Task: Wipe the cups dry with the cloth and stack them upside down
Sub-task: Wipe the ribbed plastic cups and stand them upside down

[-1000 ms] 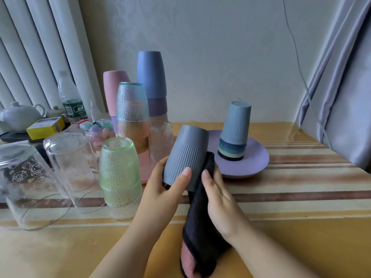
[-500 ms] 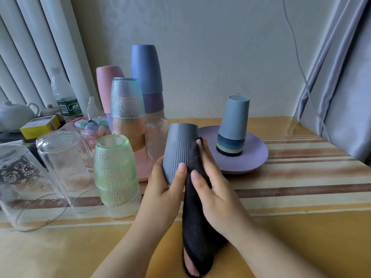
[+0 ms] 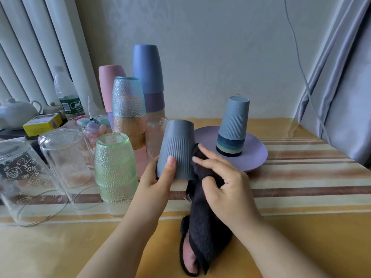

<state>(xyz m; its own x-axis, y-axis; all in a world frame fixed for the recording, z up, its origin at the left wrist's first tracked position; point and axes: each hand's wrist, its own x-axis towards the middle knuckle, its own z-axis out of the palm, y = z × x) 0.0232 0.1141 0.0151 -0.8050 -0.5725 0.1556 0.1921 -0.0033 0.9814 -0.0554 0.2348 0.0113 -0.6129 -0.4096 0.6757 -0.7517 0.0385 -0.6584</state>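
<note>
Ribbed grey cup (image 3: 177, 149), upside down in left hand (image 3: 158, 177)'s grip; right hand (image 3: 226, 189) apparently pinching black cloth (image 3: 202, 223).

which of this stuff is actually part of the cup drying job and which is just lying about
Part of the job:
grey ribbed cup, gripped by the left hand
dark cloth, held by the right hand
cup stack on the purple plate
green glass

Lying about:
teapot
water bottle
yellow box
</note>
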